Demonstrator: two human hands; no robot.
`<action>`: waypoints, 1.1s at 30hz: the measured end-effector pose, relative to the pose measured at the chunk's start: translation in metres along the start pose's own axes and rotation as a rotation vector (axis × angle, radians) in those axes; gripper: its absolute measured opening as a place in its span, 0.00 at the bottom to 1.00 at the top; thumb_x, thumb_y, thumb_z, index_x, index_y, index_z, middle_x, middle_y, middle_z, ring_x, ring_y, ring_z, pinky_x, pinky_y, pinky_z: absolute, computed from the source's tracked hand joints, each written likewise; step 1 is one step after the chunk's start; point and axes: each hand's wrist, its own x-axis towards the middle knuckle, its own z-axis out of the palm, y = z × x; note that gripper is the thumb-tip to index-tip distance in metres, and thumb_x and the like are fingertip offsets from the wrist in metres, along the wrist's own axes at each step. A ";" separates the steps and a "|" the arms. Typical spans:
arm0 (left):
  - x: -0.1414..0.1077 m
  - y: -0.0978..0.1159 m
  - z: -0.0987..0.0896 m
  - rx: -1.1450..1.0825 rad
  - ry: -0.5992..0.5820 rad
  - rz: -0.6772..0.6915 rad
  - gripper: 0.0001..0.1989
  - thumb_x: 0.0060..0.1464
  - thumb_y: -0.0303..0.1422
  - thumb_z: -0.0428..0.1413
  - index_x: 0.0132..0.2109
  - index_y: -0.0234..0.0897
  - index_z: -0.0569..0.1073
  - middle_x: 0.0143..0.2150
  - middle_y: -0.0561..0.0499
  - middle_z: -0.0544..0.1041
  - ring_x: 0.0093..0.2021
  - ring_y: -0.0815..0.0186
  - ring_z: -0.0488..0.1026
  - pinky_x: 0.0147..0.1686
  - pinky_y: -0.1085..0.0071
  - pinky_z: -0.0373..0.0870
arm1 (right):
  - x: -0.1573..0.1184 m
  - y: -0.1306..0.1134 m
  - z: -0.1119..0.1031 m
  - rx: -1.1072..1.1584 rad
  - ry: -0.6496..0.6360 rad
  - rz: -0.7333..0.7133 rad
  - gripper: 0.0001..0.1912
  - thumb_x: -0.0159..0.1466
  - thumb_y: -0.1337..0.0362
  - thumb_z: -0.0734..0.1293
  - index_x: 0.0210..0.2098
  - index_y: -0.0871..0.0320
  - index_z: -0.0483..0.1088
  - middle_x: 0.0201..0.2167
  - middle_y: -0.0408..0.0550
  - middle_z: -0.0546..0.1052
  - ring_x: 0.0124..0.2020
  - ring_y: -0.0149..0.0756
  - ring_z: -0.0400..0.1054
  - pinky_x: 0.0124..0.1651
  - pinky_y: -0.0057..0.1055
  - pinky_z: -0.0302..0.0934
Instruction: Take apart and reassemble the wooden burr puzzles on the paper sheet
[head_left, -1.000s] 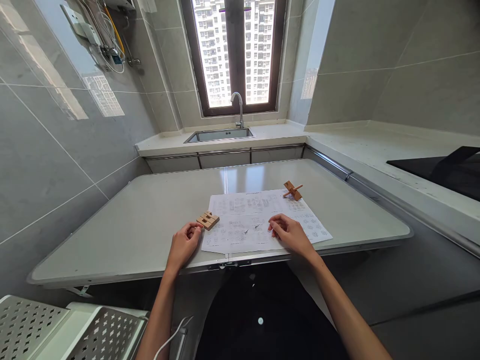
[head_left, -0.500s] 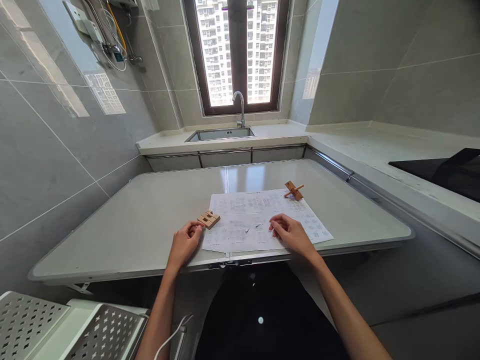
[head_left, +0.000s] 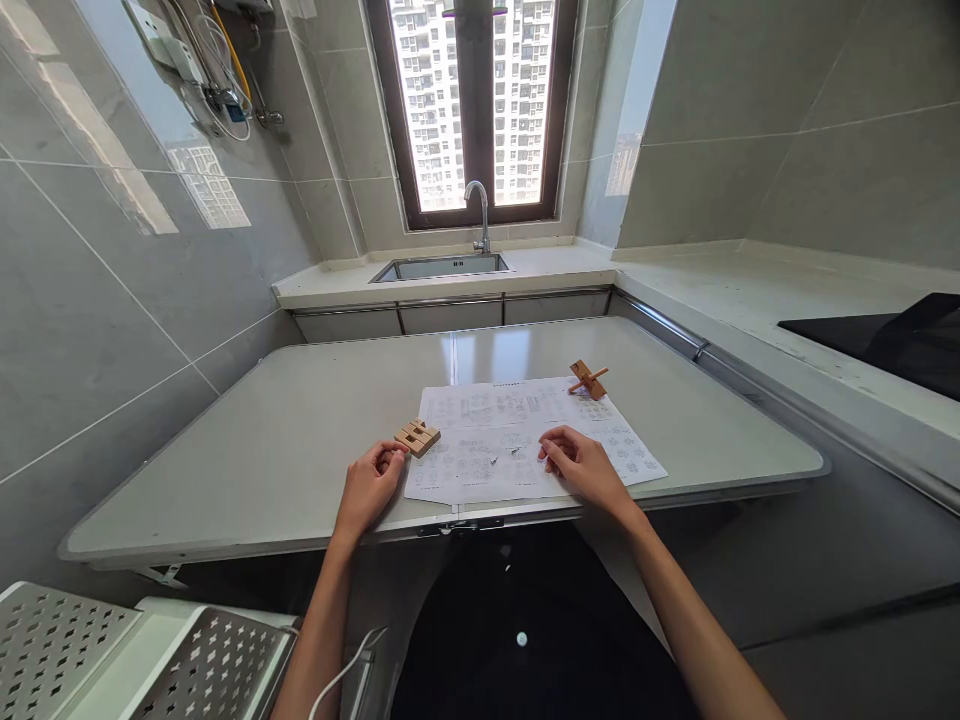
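My left hand (head_left: 371, 485) rests on the table with its fingers curled in, and no object shows in them. Its fingertips lie at the near left edge of a flat, light wooden block piece with slots (head_left: 418, 437), which sits partly over the left side of a printed sheet (head_left: 469, 480). On the right part of that sheet lies my right hand (head_left: 579, 463), fingers loosely bent inward, nothing visible in them. Two tiny metallic-looking bits (head_left: 514, 451) lie on the paper between the hands. At the sheet's far right corner stands a brown wooden piece with crossing dowels (head_left: 588, 381).
The pale folding table (head_left: 315, 400) has a metal latch (head_left: 461, 527) at its front edge. Beyond it are a sink (head_left: 442, 268) and a faucet (head_left: 484, 215). A black item (head_left: 885, 340) lies on the right counter. A perforated white rack (head_left: 187, 660) stands at lower left.
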 end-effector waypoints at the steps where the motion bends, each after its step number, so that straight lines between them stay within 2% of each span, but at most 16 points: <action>1: 0.000 0.000 0.000 0.005 0.004 0.003 0.18 0.60 0.46 0.52 0.43 0.39 0.80 0.35 0.50 0.82 0.37 0.59 0.76 0.39 0.66 0.68 | 0.000 0.000 0.000 0.002 0.000 0.001 0.14 0.70 0.50 0.65 0.40 0.54 0.72 0.33 0.46 0.81 0.29 0.36 0.74 0.36 0.33 0.65; 4: 0.000 0.003 0.001 0.040 0.033 0.021 0.16 0.61 0.44 0.51 0.44 0.40 0.79 0.31 0.52 0.79 0.31 0.60 0.73 0.36 0.66 0.68 | 0.000 0.001 0.000 0.000 0.005 0.002 0.14 0.70 0.50 0.65 0.40 0.54 0.73 0.33 0.46 0.81 0.29 0.36 0.74 0.36 0.33 0.65; 6: 0.000 0.006 0.004 0.086 0.098 0.078 0.16 0.62 0.42 0.51 0.44 0.40 0.79 0.33 0.50 0.79 0.33 0.59 0.73 0.38 0.65 0.69 | 0.000 0.001 0.000 -0.008 0.006 0.000 0.14 0.70 0.50 0.65 0.40 0.54 0.73 0.33 0.46 0.81 0.29 0.36 0.74 0.36 0.33 0.65; 9: 0.005 0.012 0.012 0.191 0.222 0.217 0.16 0.64 0.43 0.52 0.48 0.39 0.78 0.46 0.43 0.78 0.48 0.53 0.74 0.51 0.59 0.70 | 0.000 0.002 0.000 -0.013 0.006 -0.002 0.14 0.70 0.50 0.65 0.40 0.54 0.72 0.33 0.46 0.81 0.30 0.36 0.74 0.36 0.33 0.65; 11: 0.009 0.014 0.018 0.268 0.246 0.275 0.20 0.63 0.47 0.54 0.53 0.37 0.76 0.55 0.39 0.75 0.57 0.48 0.70 0.57 0.53 0.68 | 0.001 0.002 -0.001 -0.016 0.003 -0.003 0.14 0.70 0.50 0.66 0.40 0.54 0.72 0.33 0.46 0.81 0.30 0.37 0.74 0.36 0.33 0.65; 14: 0.018 0.016 0.029 0.357 0.199 0.291 0.29 0.60 0.51 0.58 0.60 0.35 0.72 0.59 0.36 0.73 0.60 0.45 0.68 0.60 0.50 0.66 | 0.001 0.001 -0.001 -0.020 0.002 -0.005 0.13 0.70 0.50 0.66 0.39 0.54 0.72 0.33 0.46 0.81 0.29 0.36 0.74 0.36 0.33 0.65; 17: 0.026 0.016 0.036 0.419 0.153 0.264 0.34 0.59 0.50 0.60 0.63 0.32 0.68 0.61 0.36 0.74 0.60 0.44 0.69 0.61 0.50 0.66 | 0.001 -0.001 -0.001 -0.018 0.004 -0.009 0.14 0.69 0.50 0.66 0.39 0.54 0.72 0.32 0.46 0.81 0.29 0.36 0.74 0.36 0.33 0.66; 21: 0.031 0.014 0.038 0.464 0.094 0.208 0.29 0.61 0.48 0.59 0.61 0.34 0.69 0.57 0.37 0.78 0.57 0.44 0.71 0.58 0.51 0.67 | 0.000 -0.004 -0.001 -0.021 0.007 -0.014 0.14 0.69 0.50 0.66 0.39 0.54 0.72 0.32 0.46 0.81 0.29 0.36 0.74 0.37 0.33 0.67; 24: 0.032 0.013 0.037 0.450 0.079 0.222 0.25 0.62 0.47 0.57 0.59 0.36 0.71 0.54 0.38 0.79 0.54 0.44 0.72 0.54 0.53 0.69 | 0.000 -0.004 -0.001 -0.016 0.005 -0.018 0.14 0.69 0.50 0.65 0.39 0.54 0.72 0.32 0.46 0.81 0.29 0.36 0.74 0.37 0.33 0.66; 33: 0.031 0.016 0.036 0.321 0.045 0.271 0.29 0.61 0.47 0.59 0.62 0.35 0.69 0.57 0.38 0.78 0.56 0.43 0.70 0.54 0.52 0.70 | 0.000 -0.004 -0.001 -0.025 -0.001 -0.013 0.14 0.69 0.51 0.65 0.39 0.55 0.72 0.33 0.47 0.82 0.29 0.37 0.74 0.36 0.33 0.66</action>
